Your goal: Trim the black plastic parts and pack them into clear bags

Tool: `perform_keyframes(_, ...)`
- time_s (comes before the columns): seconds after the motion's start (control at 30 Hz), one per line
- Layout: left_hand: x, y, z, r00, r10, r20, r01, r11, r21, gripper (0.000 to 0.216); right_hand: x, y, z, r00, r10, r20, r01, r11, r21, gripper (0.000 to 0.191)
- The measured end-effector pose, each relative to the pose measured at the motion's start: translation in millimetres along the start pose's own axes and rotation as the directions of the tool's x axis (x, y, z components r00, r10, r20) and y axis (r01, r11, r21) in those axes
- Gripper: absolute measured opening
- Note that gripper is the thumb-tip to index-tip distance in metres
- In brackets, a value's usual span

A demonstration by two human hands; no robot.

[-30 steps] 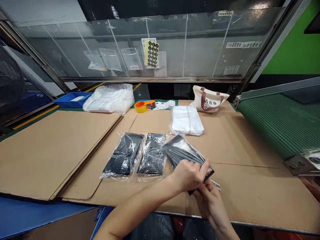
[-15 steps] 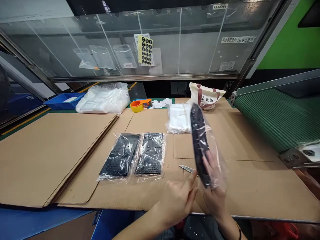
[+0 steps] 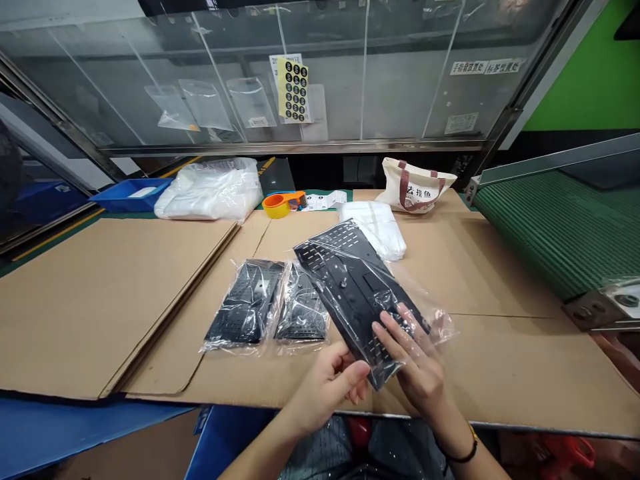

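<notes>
Fingers (image 3: 395, 331) of both hands close on a black perforated panel (image 3: 355, 293) in a clear plastic bag. Large cardboard sheets (image 3: 100, 307) cover the tabletop, with a glass screen (image 3: 350, 80) along the far side and a green conveyor belt (image 3: 560, 240) at right. Along the far edge sit a white plastic bundle (image 3: 207, 193), a canvas tote bag (image 3: 415, 187), a blue tray (image 3: 130, 195) and an orange tape dispenser (image 3: 280, 205). Two more bagged black panels (image 3: 260, 303) lie flat at center, just left of the held one, whose upper end overlaps a white bagged stack (image 3: 373, 227) in view. Its long axis runs upper left to lower right. The right hand (image 3: 417, 367) spreads across its lower end; the left hand (image 3: 327, 388) curls beside its lower corner, touching or gripping, unclear.
</notes>
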State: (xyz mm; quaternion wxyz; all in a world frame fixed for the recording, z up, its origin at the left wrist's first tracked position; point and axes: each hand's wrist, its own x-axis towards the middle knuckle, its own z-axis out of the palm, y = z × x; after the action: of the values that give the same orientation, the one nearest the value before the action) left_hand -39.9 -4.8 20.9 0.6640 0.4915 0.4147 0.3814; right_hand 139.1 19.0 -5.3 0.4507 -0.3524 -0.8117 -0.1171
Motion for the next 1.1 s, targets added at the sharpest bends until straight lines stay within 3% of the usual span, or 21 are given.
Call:
perform_keyframes(0.17,-2.2,6.3,4.0,0.998,-0.059,0.004,0.059,0.996,0.063,0.05,6.8,2.6,-2.3,0.997,-0.041,-0.059,0.04,0.999,-0.015,0.039)
perform_keyframes(0.4,-7.3,4.5,2.6,0.992,-0.109,0.065,0.104,0.992,0.071,0.044,1.0,5.7,-1.6,0.998,-0.053,-0.046,0.052,0.999,-0.014,0.038)
perform_keyframes(0.5,-5.1,3.2,-4.6,0.995,-0.052,0.091,0.045,0.996,0.076,0.034,-0.3,7.9,-1.1,0.997,-0.043,-0.072,0.046,0.998,0.046,0.039)
perform_keyframes(0.57,-0.7,2.4,-11.3,0.996,0.088,0.016,-0.088,0.996,0.0,0.039,1.0,8.6,-1.0,0.993,-0.014,-0.119,0.029,0.991,0.128,0.04)
perform_keyframes(0.67,8.7,2.3,-20.5,0.948,0.265,-0.174,-0.291,0.945,-0.147,0.047,4.5,5.8,-2.4,0.985,0.091,-0.15,-0.035,0.94,0.338,0.042)
perform_keyframes(0.8,20.1,5.7,-22.6,0.926,0.22,-0.306,-0.3,0.922,-0.246,0.055,1.0,-8.0,-3.6,0.963,0.267,0.036,-0.236,0.77,0.593,0.033)
perform_keyframes(0.87,24.1,8.4,-17.9,0.931,0.16,-0.329,-0.273,0.902,-0.334,0.062,-7.9,-17.4,0.0,0.902,0.415,0.118,-0.391,0.669,0.632,0.027)
perform_keyframes(0.97,28.2,12.8,-7.0,0.931,0.144,-0.337,-0.294,0.843,-0.451,0.051,-24.6,-29.0,10.5,0.691,0.692,0.208,-0.612,0.407,0.679,0.025)
perform_keyframes(1.03,29.9,15.8,-0.3,0.912,0.169,-0.374,-0.339,0.822,-0.457,0.038,-31.5,-33.3,16.7,0.554,0.783,0.282,-0.645,0.189,0.741,0.047)
perform_keyframes(1.1,30.7,18.9,2.9,0.872,0.202,-0.446,-0.399,0.82,-0.41,0.029,-31.8,-34.8,19.2,0.479,0.825,0.3,-0.607,0.065,0.792,0.068)
